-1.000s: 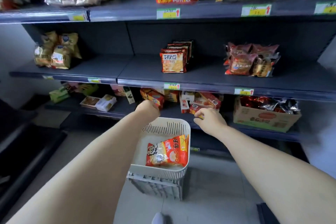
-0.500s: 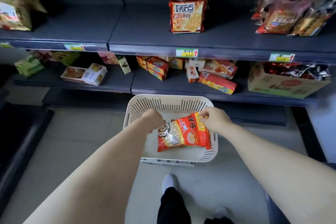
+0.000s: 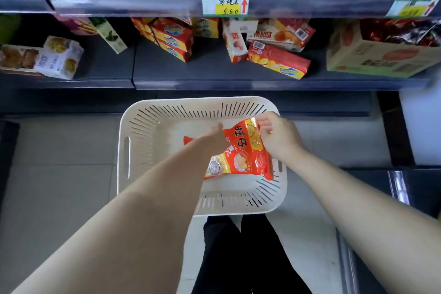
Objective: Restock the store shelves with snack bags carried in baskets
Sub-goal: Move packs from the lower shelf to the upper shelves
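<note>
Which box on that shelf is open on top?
The big cardboard carton at the far right: shiny red packets show inside it, while the smaller boxes look closed.

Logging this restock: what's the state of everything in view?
White slotted plastic basket: upright, holds one bag.
Red and yellow snack bag: inside that basket, gripped at two edges.
Left hand: grips the bag's left edge.
Right hand: pinches the bag's top corner.
Red and yellow boxes on the shelf: toppled, jumbled.
Cardboard carton: open-topped, holds shiny packets.
</note>
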{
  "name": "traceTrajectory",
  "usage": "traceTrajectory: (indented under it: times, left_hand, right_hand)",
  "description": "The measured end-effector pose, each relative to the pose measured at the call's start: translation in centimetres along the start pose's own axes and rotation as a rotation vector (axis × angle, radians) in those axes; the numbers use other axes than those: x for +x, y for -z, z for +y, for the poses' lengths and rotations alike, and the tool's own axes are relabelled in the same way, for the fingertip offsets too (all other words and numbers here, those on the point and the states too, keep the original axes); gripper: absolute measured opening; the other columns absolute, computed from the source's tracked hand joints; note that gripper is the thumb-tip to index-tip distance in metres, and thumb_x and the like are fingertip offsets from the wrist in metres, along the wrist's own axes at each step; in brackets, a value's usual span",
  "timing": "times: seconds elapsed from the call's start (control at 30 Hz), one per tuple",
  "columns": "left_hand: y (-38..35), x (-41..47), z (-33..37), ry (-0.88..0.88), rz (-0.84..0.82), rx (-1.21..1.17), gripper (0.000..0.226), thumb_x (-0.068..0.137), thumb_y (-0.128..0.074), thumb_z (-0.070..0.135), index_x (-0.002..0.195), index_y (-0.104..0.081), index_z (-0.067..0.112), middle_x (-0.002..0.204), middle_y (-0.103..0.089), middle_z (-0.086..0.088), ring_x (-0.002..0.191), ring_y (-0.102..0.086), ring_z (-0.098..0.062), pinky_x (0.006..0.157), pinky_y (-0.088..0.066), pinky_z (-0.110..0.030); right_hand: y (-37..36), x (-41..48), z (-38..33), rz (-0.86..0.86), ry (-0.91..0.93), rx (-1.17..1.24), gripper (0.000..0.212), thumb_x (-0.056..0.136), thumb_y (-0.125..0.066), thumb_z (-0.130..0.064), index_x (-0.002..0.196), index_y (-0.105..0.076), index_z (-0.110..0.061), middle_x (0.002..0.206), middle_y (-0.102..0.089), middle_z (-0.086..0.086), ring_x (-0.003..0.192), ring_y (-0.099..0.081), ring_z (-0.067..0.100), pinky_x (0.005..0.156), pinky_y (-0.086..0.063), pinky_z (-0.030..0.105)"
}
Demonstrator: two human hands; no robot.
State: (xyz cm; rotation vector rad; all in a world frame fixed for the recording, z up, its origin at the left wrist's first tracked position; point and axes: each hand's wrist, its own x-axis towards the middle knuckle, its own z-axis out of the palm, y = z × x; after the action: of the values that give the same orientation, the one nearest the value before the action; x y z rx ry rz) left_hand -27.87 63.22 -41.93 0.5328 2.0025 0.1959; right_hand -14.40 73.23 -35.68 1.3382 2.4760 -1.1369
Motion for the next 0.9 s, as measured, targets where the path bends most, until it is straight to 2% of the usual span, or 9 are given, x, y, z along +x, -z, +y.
traceTrajectory:
  times: [0.07, 0.17, 0.33, 0.4, 0.5, 0.57, 0.67, 0.77, 0.9]
  left_hand:
    - [-1.1, 1.9, 0.7, 0.010, -0.028, 0.015, 0.069, 0.097, -0.056, 0.009, 0.155, -0.020, 0.017, 0.145, -0.042, -0.015, 0.118, -0.054, -0.031, 0.098, -0.051, -0.043]
    - [-2.4, 3.8, 0.8, -0.035, 0.027, 0.196, 0.065, 0.092, -0.065, 0.017, 0.148, -0.031, 0.019, 0.129, -0.053, -0.011, 0.111, -0.054, -0.028, 0.093, -0.053, -0.044]
    - [-2.4, 3.8, -0.2, -0.073, 0.178, 0.464, 0.021, 0.094, -0.065, 0.030, 0.113, -0.061, 0.021, 0.100, -0.056, -0.004, 0.101, -0.053, -0.024, 0.091, -0.052, -0.041]
    - [-1.6, 3.1, -1.1, -0.074, 0.124, 0.368, 0.017, 0.097, -0.061, 0.027, 0.111, -0.061, 0.018, 0.100, -0.061, -0.006, 0.095, -0.059, -0.025, 0.086, -0.054, -0.038]
    - [0.7, 1.2, -2.8, -0.054, 0.076, 0.117, 0.018, 0.099, -0.058, 0.023, 0.112, -0.061, 0.012, 0.094, -0.063, -0.007, 0.074, -0.056, -0.020, 0.063, -0.048, -0.030]
    - [2.8, -0.6, -3.8, -0.047, 0.091, -0.051, 0.023, 0.099, -0.058, 0.021, 0.118, -0.063, 0.009, 0.096, -0.064, -0.009, 0.073, -0.055, -0.019, 0.063, -0.046, -0.030]
    - [5.6, -3.2, -4.8, -0.034, 0.174, -0.279, 0.027, 0.097, -0.062, 0.024, 0.120, -0.065, 0.012, 0.102, -0.068, -0.010, 0.086, -0.060, -0.023, 0.075, -0.049, -0.033]
    - [7.3, -5.2, -4.0, -0.005, 0.186, -0.539, 0.022, 0.097, -0.061, 0.025, 0.117, -0.065, 0.015, 0.112, -0.071, -0.013, 0.094, -0.064, -0.025, 0.089, -0.052, -0.041]
    - [7.8, -6.7, -1.0, -0.050, 0.102, -0.757, 0.017, 0.100, -0.057, 0.023, 0.115, -0.062, 0.017, 0.106, -0.072, -0.003, 0.085, -0.068, -0.014, 0.066, -0.053, -0.027]
  right_hand:
    - [0.2, 0.7, 0.5, 0.004, 0.023, 0.026, 0.030, 0.095, -0.050, -0.008, 0.119, -0.063, -0.020, 0.118, -0.068, -0.004, 0.109, -0.062, 0.012, 0.094, -0.050, 0.030]
    - [0.4, 1.1, 1.1, 0.033, 0.070, 0.075, 0.026, 0.095, -0.053, -0.009, 0.113, -0.066, -0.023, 0.112, -0.069, -0.006, 0.103, -0.062, 0.009, 0.089, -0.050, 0.027]
    - [0.4, 1.1, 1.7, 0.052, 0.085, 0.135, 0.027, 0.094, -0.054, -0.006, 0.112, -0.067, -0.022, 0.109, -0.070, -0.009, 0.101, -0.063, 0.006, 0.092, -0.049, 0.023]
    - [0.4, 1.1, 1.5, 0.054, 0.056, 0.157, 0.028, 0.094, -0.054, -0.004, 0.112, -0.067, -0.021, 0.109, -0.070, -0.008, 0.102, -0.063, 0.007, 0.094, -0.047, 0.022]
    - [0.4, 0.8, 0.9, 0.042, -0.021, 0.178, 0.026, 0.094, -0.055, -0.007, 0.113, -0.067, -0.020, 0.112, -0.069, -0.004, 0.104, -0.063, 0.010, 0.092, -0.044, 0.020]
    - [0.5, 0.2, 0.1, 0.012, -0.073, 0.219, 0.024, 0.093, -0.062, -0.019, 0.117, -0.065, -0.020, 0.116, -0.068, -0.002, 0.105, -0.062, 0.011, 0.094, -0.045, 0.023]
    - [0.8, -1.1, -1.3, -0.158, -0.102, 0.376, 0.058, 0.081, -0.072, -0.049, 0.127, -0.057, -0.018, 0.126, -0.062, -0.002, 0.114, -0.059, 0.012, 0.103, -0.044, 0.032]
    - [1.5, -2.4, -2.8, -0.306, -0.101, 0.514, 0.099, 0.050, -0.079, -0.069, 0.131, -0.054, -0.017, 0.129, -0.062, -0.001, 0.118, -0.058, 0.015, 0.107, -0.044, 0.039]
    - [2.4, -3.1, -3.0, -0.279, -0.114, 0.536, 0.083, 0.059, -0.090, -0.042, 0.130, -0.053, -0.020, 0.128, -0.062, 0.000, 0.117, -0.059, 0.020, 0.105, -0.045, 0.045]
